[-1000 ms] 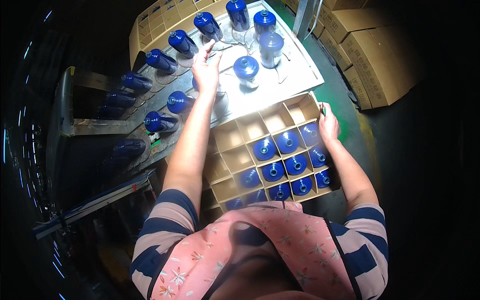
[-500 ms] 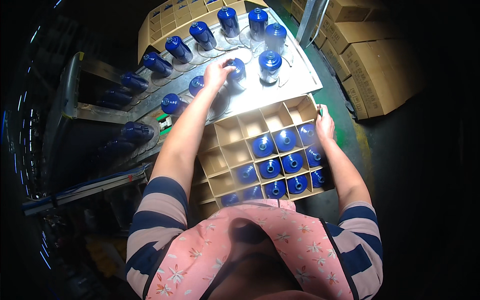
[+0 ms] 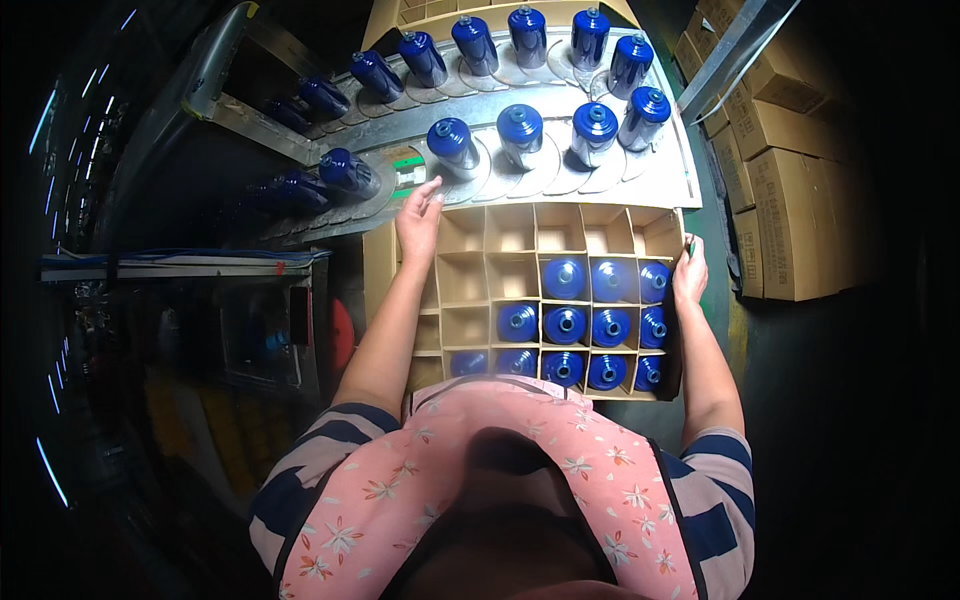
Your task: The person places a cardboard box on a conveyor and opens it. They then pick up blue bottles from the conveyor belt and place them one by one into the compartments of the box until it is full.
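My left hand (image 3: 419,222) is raised over the back left part of a divided cardboard carton (image 3: 465,275), empty, its fingers apart. The nearest glossy blue bottle (image 3: 454,147) stands upright just beyond my fingertips, on a metal conveyor (image 3: 400,125). More blue bottles stand to its right, among them one (image 3: 521,135) and another (image 3: 594,133). My right hand (image 3: 690,272) is closed on the right edge of the carton. Inside, several blue bottles (image 3: 565,325) sit upright in the right and near compartments, necks up; the back row of compartments holds none.
A second, curved row of blue bottles (image 3: 474,45) stands farther back on the conveyor. Behind it is another divided carton (image 3: 440,12). A metal post (image 3: 728,60) rises at the right, with stacked closed cartons (image 3: 800,225) beyond. A dark machine housing (image 3: 190,110) stands at the left.
My left hand has come off the top of a bottle and moved back toward me and left. The view has turned, and bottles on the conveyor have shifted. My right hand stays on the carton.
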The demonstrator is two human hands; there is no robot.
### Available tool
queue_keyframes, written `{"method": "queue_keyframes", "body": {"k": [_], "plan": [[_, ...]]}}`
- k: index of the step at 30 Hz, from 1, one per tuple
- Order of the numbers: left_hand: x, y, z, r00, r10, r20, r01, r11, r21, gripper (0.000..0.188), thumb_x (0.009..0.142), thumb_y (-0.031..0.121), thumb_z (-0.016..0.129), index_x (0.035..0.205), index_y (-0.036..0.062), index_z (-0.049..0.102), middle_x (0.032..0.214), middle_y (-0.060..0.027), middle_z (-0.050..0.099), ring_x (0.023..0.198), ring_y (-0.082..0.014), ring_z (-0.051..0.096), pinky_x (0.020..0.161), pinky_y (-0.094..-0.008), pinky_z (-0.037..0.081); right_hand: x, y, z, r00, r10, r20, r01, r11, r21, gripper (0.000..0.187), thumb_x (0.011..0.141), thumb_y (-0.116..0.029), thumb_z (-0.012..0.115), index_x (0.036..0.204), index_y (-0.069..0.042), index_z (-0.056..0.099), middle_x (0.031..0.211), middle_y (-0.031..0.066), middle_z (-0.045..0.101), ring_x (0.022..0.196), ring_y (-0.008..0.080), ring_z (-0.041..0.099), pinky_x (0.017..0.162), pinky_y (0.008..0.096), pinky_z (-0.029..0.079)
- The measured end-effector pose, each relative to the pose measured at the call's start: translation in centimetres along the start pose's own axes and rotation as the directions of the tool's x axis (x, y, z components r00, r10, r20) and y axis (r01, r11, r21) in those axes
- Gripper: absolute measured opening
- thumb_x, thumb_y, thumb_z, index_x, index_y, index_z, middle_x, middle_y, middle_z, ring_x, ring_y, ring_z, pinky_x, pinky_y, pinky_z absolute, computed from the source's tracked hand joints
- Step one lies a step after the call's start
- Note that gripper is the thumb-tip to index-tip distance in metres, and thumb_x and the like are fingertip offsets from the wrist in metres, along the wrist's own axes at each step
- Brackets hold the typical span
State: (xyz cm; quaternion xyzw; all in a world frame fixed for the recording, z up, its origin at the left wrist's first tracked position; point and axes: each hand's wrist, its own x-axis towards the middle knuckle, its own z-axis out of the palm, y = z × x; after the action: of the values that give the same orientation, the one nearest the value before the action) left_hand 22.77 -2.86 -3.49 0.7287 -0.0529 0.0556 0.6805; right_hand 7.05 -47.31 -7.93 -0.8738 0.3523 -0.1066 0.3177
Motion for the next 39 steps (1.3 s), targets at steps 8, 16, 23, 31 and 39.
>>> {"method": "queue_keyframes", "body": {"k": [8, 16, 23, 31, 39], "plan": [[-13.6, -6.8, -11.6, 0.921, -0.154, -0.358, 0.337, 0.777, 0.532, 0.056, 0.085, 0.034, 0.070, 0.131, 0.0056, 0.054, 0.123, -0.0236, 0.060, 0.113, -0.0374, 0.058, 0.097, -0.0412, 0.045, 0.8, 1.9, 0.5, 0.997, -0.050, -0.064, 0.050, 0.999, -0.015, 0.022, 0.096, -0.018, 0.052, 0.117, -0.019, 0.056, 0.102, 0.0166, 0.067, 0.096, 0.0404, 0.063, 0.081, 0.0475, 0.047], [-14.3, -6.6, -8.9, 0.883, -0.396, -0.251, 0.459, 0.618, 0.638, 0.050, 0.094, 0.047, 0.048, 0.126, 0.0090, 0.054, 0.113, -0.0231, 0.064, 0.107, -0.0436, 0.058, 0.092, -0.0497, 0.044, 0.9, 3.5, 0.3, 0.993, -0.063, -0.104, 0.061, 0.998, -0.023, 0.024, 0.099, -0.029, 0.047, 0.117, -0.016, 0.058, 0.105, 0.0190, 0.066, 0.099, 0.0414, 0.061, 0.082, 0.0471, 0.047], [-14.7, -5.5, -7.7, 0.894, -0.370, -0.254, 0.443, 0.635, 0.633, 0.040, 0.096, 0.043, 0.049, 0.115, 0.0085, 0.058, 0.104, -0.0248, 0.064, 0.099, -0.0465, 0.059, 0.084, -0.0530, 0.046, 1.6, 4.6, -0.3, 0.991, -0.080, -0.107, 0.080, 0.997, 0.001, 0.029, 0.100, -0.035, 0.045, 0.115, -0.014, 0.059, 0.101, 0.0198, 0.067, 0.094, 0.0421, 0.062, 0.078, 0.0465, 0.047], [-14.9, -6.0, -7.8, 0.908, -0.330, -0.257, 0.413, 0.617, 0.669, 0.042, 0.095, 0.042, 0.051, 0.115, 0.0059, 0.058, 0.104, -0.0262, 0.064, 0.098, -0.0469, 0.059, 0.084, -0.0534, 0.047, 0.9, 4.7, -0.7, 0.989, -0.043, -0.141, 0.041, 0.999, -0.015, 0.026, 0.100, -0.032, 0.047, 0.113, -0.014, 0.060, 0.099, 0.0183, 0.068, 0.092, 0.0383, 0.064, 0.078, 0.0444, 0.048], [-14.6, -6.1, -8.0, 0.896, -0.323, -0.305, 0.444, 0.623, 0.644, 0.040, 0.094, 0.041, 0.052, 0.115, 0.0069, 0.059, 0.098, -0.0259, 0.065, 0.093, -0.0481, 0.060, 0.080, -0.0545, 0.047, 1.7, 4.4, -0.3, 0.987, -0.095, -0.131, 0.096, 0.995, 0.003, 0.024, 0.100, -0.031, 0.046, 0.111, -0.014, 0.059, 0.099, 0.0191, 0.067, 0.093, 0.0409, 0.063, 0.079, 0.0454, 0.047]]}}
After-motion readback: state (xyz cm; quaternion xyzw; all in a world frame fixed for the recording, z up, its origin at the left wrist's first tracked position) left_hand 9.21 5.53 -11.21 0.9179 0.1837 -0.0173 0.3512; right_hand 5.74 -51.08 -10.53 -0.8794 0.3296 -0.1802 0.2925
